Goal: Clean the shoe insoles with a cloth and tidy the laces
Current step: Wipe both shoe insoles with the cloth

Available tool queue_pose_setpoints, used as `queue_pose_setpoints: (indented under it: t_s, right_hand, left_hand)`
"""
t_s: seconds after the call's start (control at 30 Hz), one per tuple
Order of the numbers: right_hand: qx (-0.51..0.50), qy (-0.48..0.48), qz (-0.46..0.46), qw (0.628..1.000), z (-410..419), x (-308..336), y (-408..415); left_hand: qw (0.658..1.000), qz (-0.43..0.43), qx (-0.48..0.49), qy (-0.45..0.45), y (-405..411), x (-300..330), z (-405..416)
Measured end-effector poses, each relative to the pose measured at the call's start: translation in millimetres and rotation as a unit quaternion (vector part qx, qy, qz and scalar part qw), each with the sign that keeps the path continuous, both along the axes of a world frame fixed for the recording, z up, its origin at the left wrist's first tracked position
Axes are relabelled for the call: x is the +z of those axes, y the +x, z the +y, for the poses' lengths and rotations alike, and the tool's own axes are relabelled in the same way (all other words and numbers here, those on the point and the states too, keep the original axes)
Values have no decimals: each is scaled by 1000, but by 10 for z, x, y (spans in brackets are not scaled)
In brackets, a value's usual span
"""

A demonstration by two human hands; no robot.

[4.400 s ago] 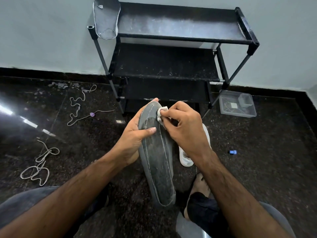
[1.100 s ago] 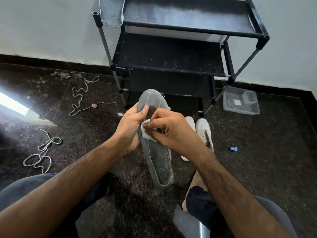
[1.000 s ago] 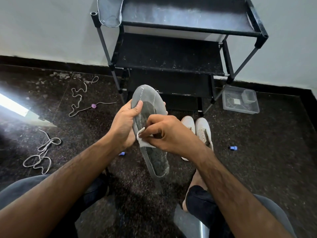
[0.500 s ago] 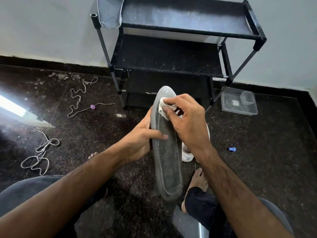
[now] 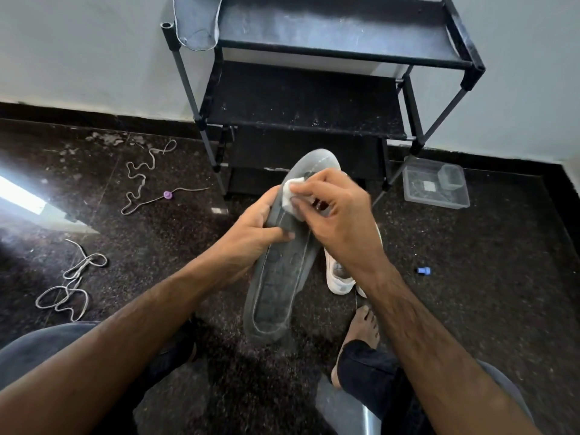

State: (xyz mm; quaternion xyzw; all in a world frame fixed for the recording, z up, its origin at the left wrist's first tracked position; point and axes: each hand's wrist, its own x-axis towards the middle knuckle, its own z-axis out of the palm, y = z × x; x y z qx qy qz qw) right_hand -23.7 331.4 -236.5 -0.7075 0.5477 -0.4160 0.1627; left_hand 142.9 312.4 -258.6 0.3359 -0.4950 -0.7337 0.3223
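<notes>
The left hand (image 5: 251, 237) is clamped on the grey insole (image 5: 282, 262), thumb across its face, holding it up in front of the black shoe rack (image 5: 314, 98). The right hand (image 5: 339, 224) pinches a small white cloth (image 5: 290, 199) against the insole's upper end. A white shoe (image 5: 337, 277) lies on the floor (image 5: 470, 277) under the right wrist, nearer than the rack. A second insole (image 5: 196, 22) rests on the rack's top shelf at its left end. Two loose laces (image 5: 144, 180) (image 5: 70, 287) lie on the floor left of the rack.
</notes>
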Motion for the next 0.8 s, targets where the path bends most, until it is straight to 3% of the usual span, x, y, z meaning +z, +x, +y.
queue_pose_setpoints:
  t_s: [0.07,0.13,0.33,0.53,0.6,0.73,0.8]
  right_hand:
    - [83,24,20,996,15,-18,46]
    - [94,24,32,995,22,-26,49]
    - [-89,-27,28,995,1,44,-112]
    - [-104,-27,3,994,-31,56,-98]
    - [-83,-32,-4,996,-29,57,-96]
    - [73,20,17,997,10,4,4]
    - [105,42,20,993,-1,-13,8]
  left_hand:
    - [1000,15,8,13,34,17,-20]
    - [1000,14,2,21,38,24,-14]
    - [998,-53,-20,0,-67,63,92]
    - [998,-17,-36,54,-85,34,198]
    - [999,-6,-17,44,-115,36,195]
    - [997,32,25,62,-91,19,131]
    - [997,35,22,62,-75,13,133]
